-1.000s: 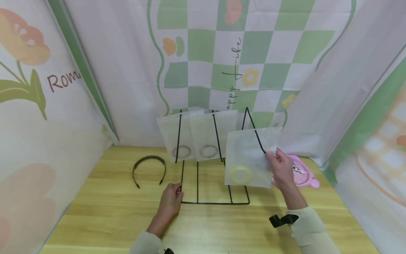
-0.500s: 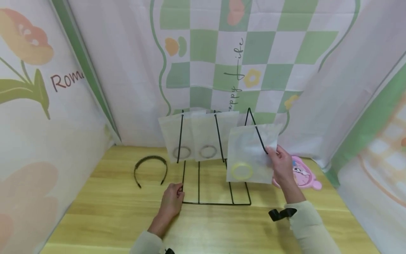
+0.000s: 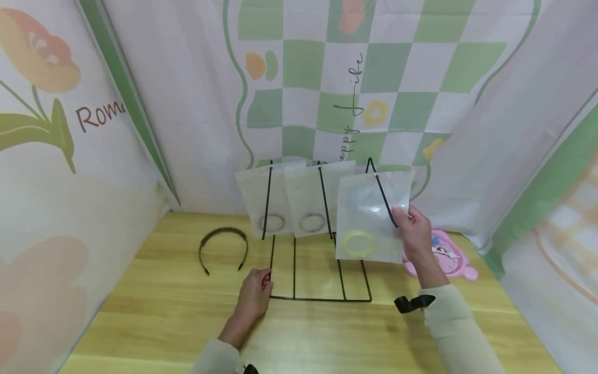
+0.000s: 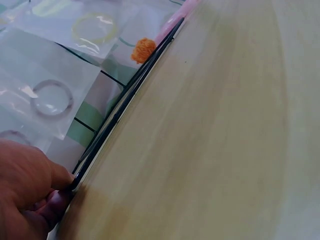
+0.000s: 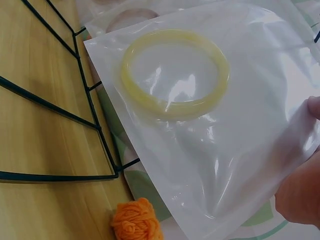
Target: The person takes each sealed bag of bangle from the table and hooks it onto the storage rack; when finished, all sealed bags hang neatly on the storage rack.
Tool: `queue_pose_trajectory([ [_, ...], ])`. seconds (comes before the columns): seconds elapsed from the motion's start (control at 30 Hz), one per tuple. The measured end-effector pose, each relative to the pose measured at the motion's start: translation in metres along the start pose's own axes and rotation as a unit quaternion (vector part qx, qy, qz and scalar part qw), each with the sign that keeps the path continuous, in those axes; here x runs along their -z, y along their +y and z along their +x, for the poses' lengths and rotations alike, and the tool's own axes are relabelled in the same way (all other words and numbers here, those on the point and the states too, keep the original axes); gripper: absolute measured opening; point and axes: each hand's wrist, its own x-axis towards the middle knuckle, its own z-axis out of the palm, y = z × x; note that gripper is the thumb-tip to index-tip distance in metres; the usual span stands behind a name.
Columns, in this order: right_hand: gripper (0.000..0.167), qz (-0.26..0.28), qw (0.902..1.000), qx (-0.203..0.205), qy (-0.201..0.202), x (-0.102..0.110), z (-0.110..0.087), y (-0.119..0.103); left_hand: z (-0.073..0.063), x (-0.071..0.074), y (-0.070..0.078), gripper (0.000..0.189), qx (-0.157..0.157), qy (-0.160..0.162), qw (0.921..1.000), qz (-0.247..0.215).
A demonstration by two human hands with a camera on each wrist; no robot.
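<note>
My right hand (image 3: 417, 234) pinches the right edge of a clear plastic bag (image 3: 374, 208) between thumb and fingers. Inside that bag lies a yellow bangle (image 5: 175, 105). The right-hand hook of a black wire display rack (image 3: 322, 299) passes through the bag near its top, and the hook's tip reaches beside my thumb. My left hand (image 3: 254, 293) grips the left side of the rack's base, down at the table. Two more bags hang on the other hooks: a middle bag (image 3: 322, 197) and a left bag (image 3: 268, 195), each holding a darker, thin bangle.
A dark headband (image 3: 223, 232) lies left of the rack. Behind my right hand is a pink clock (image 3: 448, 257), partly hidden. Both wrist views show an orange ball of yarn (image 5: 137, 221) near the rack. Printed curtains surround the wooden table (image 3: 154, 311).
My right hand has lifted the bag with the yellow bangle up and back along the hook. The left hand stays on the rack's base. The head view shifts slightly.
</note>
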Motion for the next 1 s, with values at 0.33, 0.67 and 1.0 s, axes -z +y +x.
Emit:
queue_pose_trajectory([
  [0.33,0.019,-0.049,0.9988,0.003,-0.010,0.001,0.017,0.001,0.000,0.000,0.000,0.037,-0.002,0.001,1.0000,0.002],
  [0.67,0.014,0.015,0.9998,-0.010,-0.009,-0.006,0.030,0.003,-0.002,-0.002,0.001,0.038,0.012,-0.004,0.9999,-0.001],
  [1.0,0.043,0.012,0.9993,-0.036,0.002,-0.010,0.042,0.003,-0.001,0.001,0.002,0.036,-0.006,0.003,0.9999,0.007],
])
